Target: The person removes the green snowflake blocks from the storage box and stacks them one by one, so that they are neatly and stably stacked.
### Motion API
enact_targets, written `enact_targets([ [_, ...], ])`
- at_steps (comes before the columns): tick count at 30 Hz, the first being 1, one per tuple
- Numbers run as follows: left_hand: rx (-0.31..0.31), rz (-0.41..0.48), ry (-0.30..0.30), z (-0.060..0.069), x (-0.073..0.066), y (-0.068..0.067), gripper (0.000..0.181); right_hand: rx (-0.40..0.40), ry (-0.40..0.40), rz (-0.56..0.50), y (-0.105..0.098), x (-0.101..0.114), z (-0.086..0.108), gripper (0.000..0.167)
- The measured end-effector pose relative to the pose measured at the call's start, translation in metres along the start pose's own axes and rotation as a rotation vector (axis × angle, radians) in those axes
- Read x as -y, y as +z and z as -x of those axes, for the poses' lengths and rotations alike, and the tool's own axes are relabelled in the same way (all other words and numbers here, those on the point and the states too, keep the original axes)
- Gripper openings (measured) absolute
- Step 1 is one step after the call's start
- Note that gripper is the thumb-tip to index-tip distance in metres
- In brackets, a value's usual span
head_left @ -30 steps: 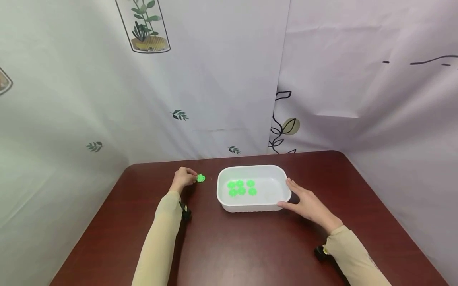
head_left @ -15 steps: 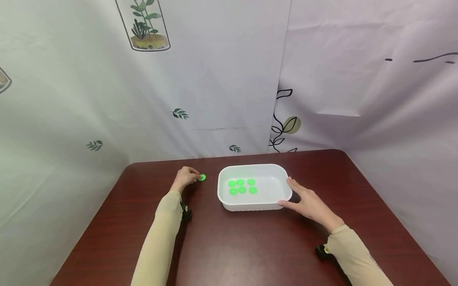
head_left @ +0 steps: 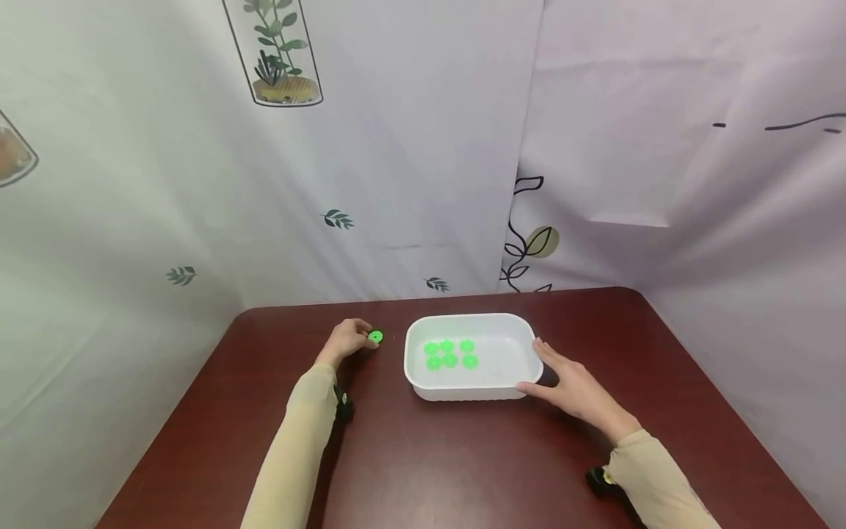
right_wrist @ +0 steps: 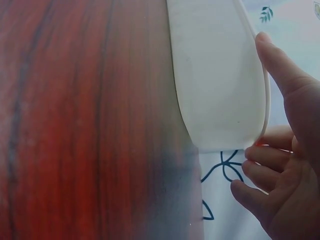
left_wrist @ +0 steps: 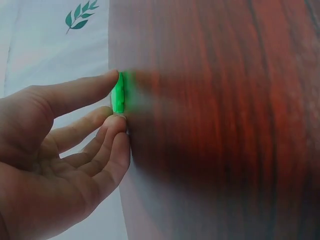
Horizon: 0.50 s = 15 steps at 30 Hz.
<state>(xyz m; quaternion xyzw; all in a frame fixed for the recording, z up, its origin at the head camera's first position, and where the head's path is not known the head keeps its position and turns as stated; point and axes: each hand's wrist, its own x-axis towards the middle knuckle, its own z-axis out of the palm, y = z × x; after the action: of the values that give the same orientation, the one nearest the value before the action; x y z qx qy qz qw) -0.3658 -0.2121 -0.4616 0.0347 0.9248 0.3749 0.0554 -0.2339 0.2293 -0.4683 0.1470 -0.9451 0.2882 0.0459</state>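
Observation:
My left hand (head_left: 345, 340) pinches a small bright green disc (head_left: 375, 336) near the table's far edge, left of the tray. In the left wrist view the disc (left_wrist: 118, 95) is edge-on, with the thumb above and the fingertips below. A white rectangular tray (head_left: 476, 394) holds several flower-shaped green discs (head_left: 449, 360) grouped in its left half. My right hand (head_left: 578, 388) touches the tray's right end with its fingers extended, the thumb at the near corner. In the right wrist view the thumb meets the tray's rim (right_wrist: 266, 95).
Underneath is a dark red-brown table (head_left: 436, 455). A pale printed cloth (head_left: 410, 184) hangs behind the table and on both sides. Black devices are worn at the left wrist (head_left: 343, 405) and right wrist (head_left: 600, 481).
The left thumb and fingers have shifted from the disc's left side to either side of it. My right hand and the tray stay in place; the head view has tilted slightly.

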Motion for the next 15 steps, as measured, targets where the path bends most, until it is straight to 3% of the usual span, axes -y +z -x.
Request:
enact_targets([
  [15, -0.005, -0.029, -0.014, -0.0051, 0.0008, 0.0057, 0.044, 0.006, 0.006, -0.001, -0.0012, -0.0003, 0.0019, 0.107],
])
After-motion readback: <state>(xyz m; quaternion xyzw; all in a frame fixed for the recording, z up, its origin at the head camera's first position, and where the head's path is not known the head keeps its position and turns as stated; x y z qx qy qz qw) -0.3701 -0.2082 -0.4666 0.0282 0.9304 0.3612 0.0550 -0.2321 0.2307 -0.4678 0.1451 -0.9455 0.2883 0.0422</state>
